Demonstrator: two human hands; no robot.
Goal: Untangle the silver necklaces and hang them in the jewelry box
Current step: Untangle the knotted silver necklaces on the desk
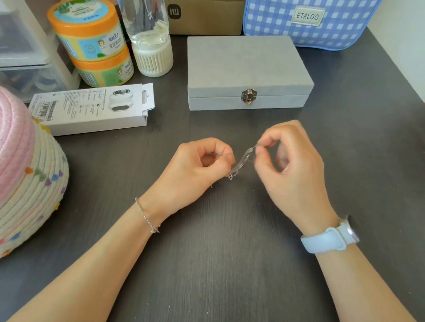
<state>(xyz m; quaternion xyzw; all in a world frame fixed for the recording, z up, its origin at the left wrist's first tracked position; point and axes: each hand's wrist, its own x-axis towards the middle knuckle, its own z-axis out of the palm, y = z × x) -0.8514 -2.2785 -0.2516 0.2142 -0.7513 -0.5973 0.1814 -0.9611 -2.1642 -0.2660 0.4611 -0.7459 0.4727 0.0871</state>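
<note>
Both hands hover just above the dark table (217,283), close together, each pinching part of the silver chains (242,162) so the short stretch between them is drawn taut and the knot can be worked apart. The left hand (194,169) has fingers curled in, thumb and forefinger nipping the lower end, where a small clump of links and a loose tail hang out below. The right hand (286,165) pinches the upper end at its fingertips, other fingers loosely curled. The chains look very fine and pale, blurred between the hands (how many strands there are I cannot tell). The grey box (248,68) sits just beyond the hands, lid down and its clasp (249,96) facing the person, probably within easy reach for hanging later; untangling looks far from finished.
</note>
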